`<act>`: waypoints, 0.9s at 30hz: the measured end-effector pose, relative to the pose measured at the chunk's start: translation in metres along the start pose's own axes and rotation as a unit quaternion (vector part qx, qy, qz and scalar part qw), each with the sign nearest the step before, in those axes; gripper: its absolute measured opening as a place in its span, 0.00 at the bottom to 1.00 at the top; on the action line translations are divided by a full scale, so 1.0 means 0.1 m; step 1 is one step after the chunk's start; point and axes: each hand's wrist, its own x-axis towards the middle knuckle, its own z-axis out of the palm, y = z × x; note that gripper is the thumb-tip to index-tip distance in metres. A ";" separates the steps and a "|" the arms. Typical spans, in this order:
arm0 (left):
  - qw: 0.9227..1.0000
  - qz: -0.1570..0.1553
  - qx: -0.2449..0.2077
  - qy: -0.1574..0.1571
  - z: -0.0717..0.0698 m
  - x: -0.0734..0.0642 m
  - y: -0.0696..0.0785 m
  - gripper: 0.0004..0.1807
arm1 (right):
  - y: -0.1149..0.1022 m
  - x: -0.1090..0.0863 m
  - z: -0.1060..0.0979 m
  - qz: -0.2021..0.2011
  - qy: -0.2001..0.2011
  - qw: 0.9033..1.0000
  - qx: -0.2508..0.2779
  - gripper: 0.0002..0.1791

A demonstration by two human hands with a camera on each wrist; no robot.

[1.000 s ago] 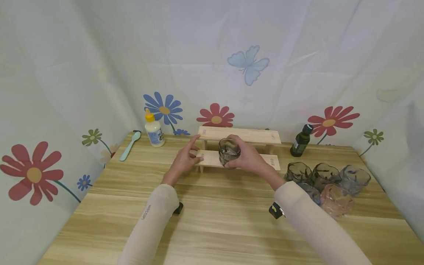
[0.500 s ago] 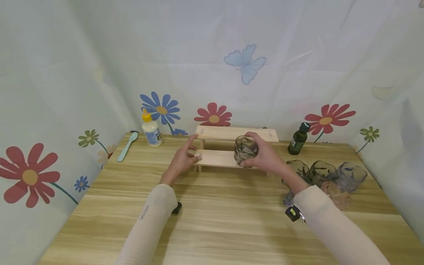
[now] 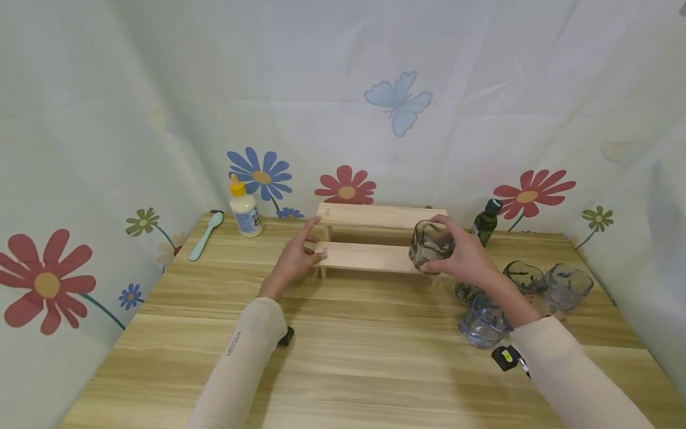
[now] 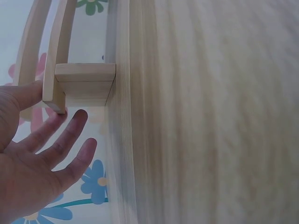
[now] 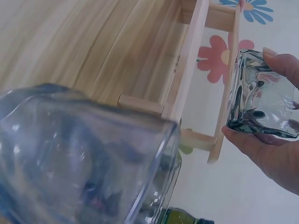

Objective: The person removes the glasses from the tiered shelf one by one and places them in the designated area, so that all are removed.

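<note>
In the head view, a wooden two-tier shelf stands at the back of the table. My left hand touches its left end, the index finger at the upper board and the thumb at the lower one. The left wrist view shows the other fingers spread and mostly straight. My right hand grips a smoky grey drinking glass from the right side, thumb low and fingers near the rim. This glass is in front of the lower board's right end; whether it touches the board I cannot tell.
Several wavy glasses stand at the right, including a blue one, a dark one and a pale one. A pink glass is mostly hidden by my forearm. Behind stands a dark green bottle. At left are a yellow-capped bottle and a mint spoon.
My right hand has carried the grey glass rightward along the shelf, from the middle to its right end. My left hand has stayed at the shelf's left end.
</note>
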 end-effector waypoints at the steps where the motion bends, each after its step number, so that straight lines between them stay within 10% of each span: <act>1: 1.000 0.001 0.001 0.000 0.00 0.00 0.00 0.49 | 0.02 -0.02 -0.02 0.008 -0.001 1.000 -0.002 0.53; 27: 1.000 0.002 0.001 -0.001 0.00 0.00 0.01 0.49 | 0.52 -0.67 -0.60 0.090 0.060 0.994 -0.016 0.58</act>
